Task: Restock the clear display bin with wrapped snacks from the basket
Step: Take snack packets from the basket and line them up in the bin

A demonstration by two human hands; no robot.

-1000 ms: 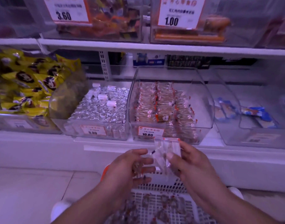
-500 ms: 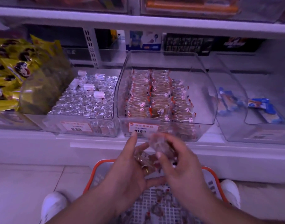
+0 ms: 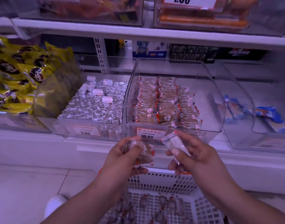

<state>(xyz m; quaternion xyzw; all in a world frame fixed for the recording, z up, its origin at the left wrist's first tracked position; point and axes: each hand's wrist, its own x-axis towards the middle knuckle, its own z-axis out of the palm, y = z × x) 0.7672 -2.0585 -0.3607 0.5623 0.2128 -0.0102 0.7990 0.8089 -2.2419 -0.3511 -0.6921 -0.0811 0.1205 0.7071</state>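
Wrapped snacks (image 3: 142,152) sit gripped in the left hand (image 3: 122,156) and pinched in the right hand (image 3: 195,155), poised before the clear display bin (image 3: 208,88) for loading.

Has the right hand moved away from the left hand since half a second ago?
Yes. The right hand moved rightward, from below the 10.80 price label to its right.

1. Hands: two, the left hand (image 3: 122,156) and the right hand (image 3: 195,156).
2. Wrapped snacks gripped: one cluster in the left hand (image 3: 144,152), exact number indeterminate; one packet in the right hand (image 3: 174,143).
3. Clear bins on the middle shelf: five at least partly visible, including the clear display bin (image 3: 208,88).
4. Snack rows in that bin: three.
5. Baskets: one basket (image 3: 162,180).
6. Shoes: one white shoe (image 3: 55,206).
7. Legible price labels: three, the third being 10.80 (image 3: 147,135).
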